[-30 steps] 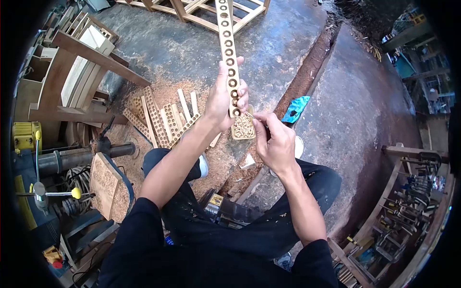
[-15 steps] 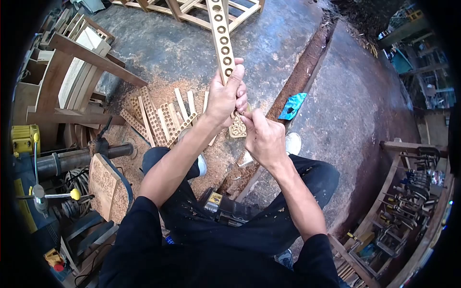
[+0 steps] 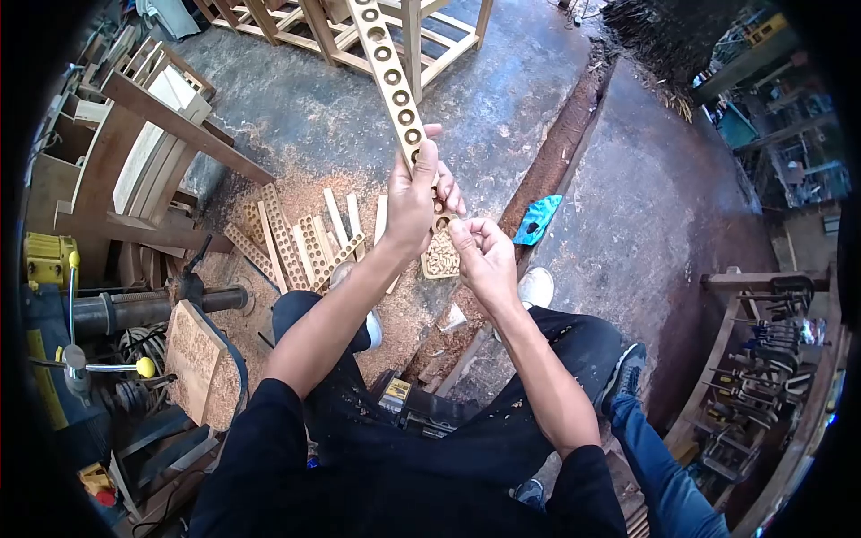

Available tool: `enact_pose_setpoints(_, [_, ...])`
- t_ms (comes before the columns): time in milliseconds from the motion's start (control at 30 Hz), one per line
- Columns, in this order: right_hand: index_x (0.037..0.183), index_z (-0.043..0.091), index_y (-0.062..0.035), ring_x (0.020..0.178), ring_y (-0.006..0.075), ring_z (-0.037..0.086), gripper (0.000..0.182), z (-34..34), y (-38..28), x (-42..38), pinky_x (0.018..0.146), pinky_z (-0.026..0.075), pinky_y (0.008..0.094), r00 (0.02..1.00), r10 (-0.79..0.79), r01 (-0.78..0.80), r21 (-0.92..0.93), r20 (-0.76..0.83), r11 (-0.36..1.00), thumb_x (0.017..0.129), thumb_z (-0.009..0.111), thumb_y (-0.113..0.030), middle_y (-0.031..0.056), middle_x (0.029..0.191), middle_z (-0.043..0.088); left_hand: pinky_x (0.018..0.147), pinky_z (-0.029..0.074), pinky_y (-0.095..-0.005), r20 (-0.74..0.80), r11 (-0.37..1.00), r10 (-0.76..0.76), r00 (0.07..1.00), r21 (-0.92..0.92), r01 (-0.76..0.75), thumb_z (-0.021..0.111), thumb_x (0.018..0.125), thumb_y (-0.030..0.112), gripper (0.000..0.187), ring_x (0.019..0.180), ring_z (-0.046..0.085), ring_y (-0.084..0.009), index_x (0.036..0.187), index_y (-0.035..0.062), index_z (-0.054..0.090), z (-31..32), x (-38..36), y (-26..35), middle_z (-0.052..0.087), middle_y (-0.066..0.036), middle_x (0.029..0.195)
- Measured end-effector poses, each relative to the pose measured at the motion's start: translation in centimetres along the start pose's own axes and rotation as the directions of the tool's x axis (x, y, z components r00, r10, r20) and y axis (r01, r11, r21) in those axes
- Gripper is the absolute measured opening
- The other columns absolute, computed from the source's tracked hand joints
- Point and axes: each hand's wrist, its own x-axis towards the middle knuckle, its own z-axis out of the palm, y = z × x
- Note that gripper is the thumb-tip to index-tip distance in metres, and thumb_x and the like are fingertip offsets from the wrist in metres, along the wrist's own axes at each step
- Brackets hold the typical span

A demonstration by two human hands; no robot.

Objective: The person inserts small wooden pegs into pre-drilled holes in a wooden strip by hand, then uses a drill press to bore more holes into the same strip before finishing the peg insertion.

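Note:
A long wooden strip [image 3: 392, 76] with a row of round holes slants up from my hands, its far end cut off by the top of the view. My left hand [image 3: 413, 195] is closed around its lower part. At the strip's near end, my right hand [image 3: 485, 260] has its thumb and fingers against the wood by the last hole. Whether a small piece is between those fingers is too small to tell. Just below the strip's end is a container of small pale wooden pieces [image 3: 442, 255].
Drilled strips [image 3: 314, 247] lie among sawdust at centre left. A drill press [image 3: 108, 309] stands left, wooden frames [image 3: 439, 54] at the top, a clamp rack [image 3: 762, 359] right. Blue cloth [image 3: 538, 220] lies by the floor channel. Another person's leg [image 3: 659, 466] shows lower right.
The strip has tilted further left at its top. My right hand has moved slightly right and down, its fingers less curled. Another person's leg has come into view at the lower right.

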Motion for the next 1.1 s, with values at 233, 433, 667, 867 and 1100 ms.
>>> enact_pose_setpoints(233, [0.093, 0.051, -0.0024, 0.059, -0.003, 0.04, 0.02, 0.8, 0.4, 0.4, 0.05, 0.03, 0.0154, 0.943, -0.329, 0.323, -0.374, 0.05, 0.869, 0.089, 0.066, -0.015, -0.0042, 0.069, 0.054, 0.049, 0.04, -0.0249, 0.122, 0.99, 0.133, 0.984, 0.038, -0.139, 0.032, 0.102, 0.037, 0.042, 0.05, 0.042, -0.0111, 0.135, 0.0105, 0.031, 0.9, -1.1, 0.6, 0.038, 0.0, 0.06])
enact_pose_setpoints(433, [0.089, 0.058, 0.0002, 0.061, 0.003, 0.045, 0.022, 0.8, 0.9, 0.4, 0.054, 0.037, 0.0207, 0.963, -0.269, 0.247, -0.403, 0.002, 0.881, 0.09, 0.065, -0.02, -0.0026, 0.069, 0.056, 0.046, 0.039, -0.025, 0.092, 0.984, 0.11, 0.99, -0.151, -0.095, 0.031, 0.102, 0.038, 0.041, 0.048, 0.041, -0.0093, 0.134, 0.0121, 0.03, 0.4, -1.4, 0.5, 0.038, 0.0, 0.058])
enact_pose_setpoints(667, [0.09, 0.061, 0.0009, 0.063, 0.008, 0.047, 0.021, 1.8, 0.8, -0.4, 0.057, 0.04, 0.0275, 0.912, -0.409, 0.351, -0.51, -0.003, 0.785, 0.095, 0.054, -0.018, 0.0054, 0.065, 0.056, 0.046, 0.039, -0.0237, 0.0, 0.978, 0.203, 0.979, -0.055, -0.203, 0.029, 0.102, 0.037, 0.039, 0.049, 0.04, -0.0088, 0.133, 0.0137, 0.032, 0.7, -1.2, 0.8, 0.037, 0.002, 0.061])
enact_pose_setpoints(867, [0.092, 0.061, 0.001, 0.068, 0.0208, 0.062, 0.025, -0.6, 3.3, 1.9, 0.065, 0.047, 0.0338, 0.959, -0.281, 0.186, -0.657, -0.04, 0.73, 0.094, 0.053, -0.023, 0.0161, 0.075, 0.062, 0.041, 0.037, -0.0239, -0.06, 0.99, 0.099, 0.993, -0.098, -0.104, 0.027, 0.101, 0.043, 0.044, 0.047, 0.042, -0.0099, 0.129, 0.0095, 0.037, -1.8, 1.1, 2.6, 0.042, 0.0, 0.062])
enact_pose_setpoints(1100, [0.092, 0.064, -0.0026, 0.087, 0.0413, 0.062, 0.024, -4.9, 16.5, 8.6, 0.075, 0.047, 0.0478, 0.992, -0.114, 0.01, -0.885, -0.049, 0.466, 0.091, 0.051, -0.023, 0.0247, 0.086, 0.064, 0.037, 0.045, -0.0243, -0.004, 0.996, 0.021, 1.0, 0.086, -0.021, 0.029, 0.1, 0.046, 0.048, 0.046, 0.054, -0.011, 0.122, 0.0057, 0.042, -3.9, 0.5, 3.9, 0.049, -0.002, 0.063])
